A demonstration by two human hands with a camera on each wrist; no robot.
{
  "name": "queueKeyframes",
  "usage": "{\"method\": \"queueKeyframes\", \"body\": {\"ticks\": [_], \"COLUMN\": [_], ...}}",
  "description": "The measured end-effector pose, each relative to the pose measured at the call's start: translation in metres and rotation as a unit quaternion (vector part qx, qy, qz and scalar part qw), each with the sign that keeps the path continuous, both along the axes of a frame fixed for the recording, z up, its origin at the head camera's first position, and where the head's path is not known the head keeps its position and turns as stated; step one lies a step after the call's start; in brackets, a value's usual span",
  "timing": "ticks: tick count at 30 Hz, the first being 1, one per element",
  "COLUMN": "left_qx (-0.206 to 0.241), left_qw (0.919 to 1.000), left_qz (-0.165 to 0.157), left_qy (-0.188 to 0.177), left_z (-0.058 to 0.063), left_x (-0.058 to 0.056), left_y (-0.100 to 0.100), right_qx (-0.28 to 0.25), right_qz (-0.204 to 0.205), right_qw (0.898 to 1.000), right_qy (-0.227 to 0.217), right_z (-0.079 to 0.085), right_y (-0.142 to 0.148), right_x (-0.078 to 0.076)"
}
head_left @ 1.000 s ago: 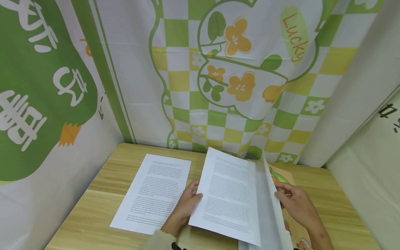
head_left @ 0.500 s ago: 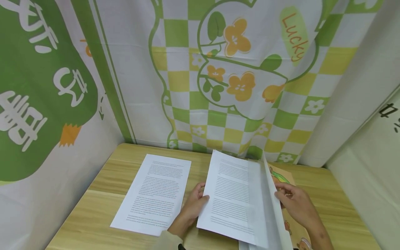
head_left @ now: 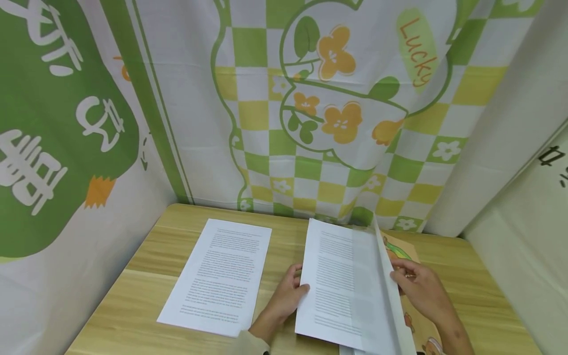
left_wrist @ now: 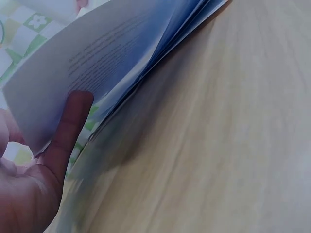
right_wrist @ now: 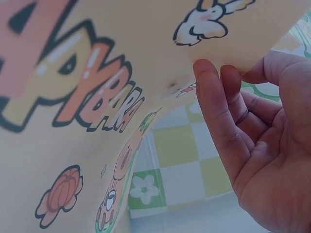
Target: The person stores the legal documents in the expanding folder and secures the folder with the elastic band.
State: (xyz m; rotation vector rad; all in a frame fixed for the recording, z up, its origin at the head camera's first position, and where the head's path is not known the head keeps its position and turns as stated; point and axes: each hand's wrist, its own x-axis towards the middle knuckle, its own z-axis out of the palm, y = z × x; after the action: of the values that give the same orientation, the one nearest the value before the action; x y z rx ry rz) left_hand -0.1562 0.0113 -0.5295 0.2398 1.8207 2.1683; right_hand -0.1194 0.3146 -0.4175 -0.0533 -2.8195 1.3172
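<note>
In the head view my left hand [head_left: 286, 298] pinches the left edge of a printed sheet [head_left: 330, 276], thumb on the front face. The sheet tilts above the table, its right part under a translucent plastic pocket [head_left: 370, 286] of a folder. My right hand [head_left: 421, 288] holds the folder's cover [head_left: 412, 310] raised at its edge. Cartoon pictures and large letters decorate the cover's tan outer side, close up in the right wrist view. From the left wrist view, my thumb [left_wrist: 68, 131] lies against the printed sheet; whether it is one page or more I cannot tell.
Another printed sheet [head_left: 217, 276] lies flat on the wooden table [head_left: 133, 296], left of my left hand. Behind the table hangs a green and yellow checked curtain [head_left: 284, 162]. More printed cloth [head_left: 57, 148] closes off the left side.
My left hand has moved right with the printed sheet, and more of the sheet now lies under the plastic pocket. My right hand and the cover have stayed in place.
</note>
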Motion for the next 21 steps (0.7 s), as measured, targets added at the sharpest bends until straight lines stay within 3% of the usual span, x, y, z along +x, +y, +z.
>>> {"method": "queueKeyframes", "body": {"ticks": [8,15,21], "left_qx": [-0.021,-0.047,-0.075], "left_qw": [0.9996,0.9979,0.9958], "left_qz": [-0.016,-0.032,-0.041], "left_qy": [-0.001,0.032,0.034], "left_z": [0.000,0.002,0.003], "left_x": [0.002,0.004,0.006], "left_y": [0.009,0.012,0.011], "right_qx": [-0.006,-0.003,0.001], "right_qz": [0.009,0.009,0.008], "right_qw": [1.000,1.000,1.000], "right_qy": [0.006,0.004,0.005], "right_z": [-0.001,0.000,0.000], "right_y": [0.001,0.001,0.001], "right_x": [0.000,0.001,0.001]}}
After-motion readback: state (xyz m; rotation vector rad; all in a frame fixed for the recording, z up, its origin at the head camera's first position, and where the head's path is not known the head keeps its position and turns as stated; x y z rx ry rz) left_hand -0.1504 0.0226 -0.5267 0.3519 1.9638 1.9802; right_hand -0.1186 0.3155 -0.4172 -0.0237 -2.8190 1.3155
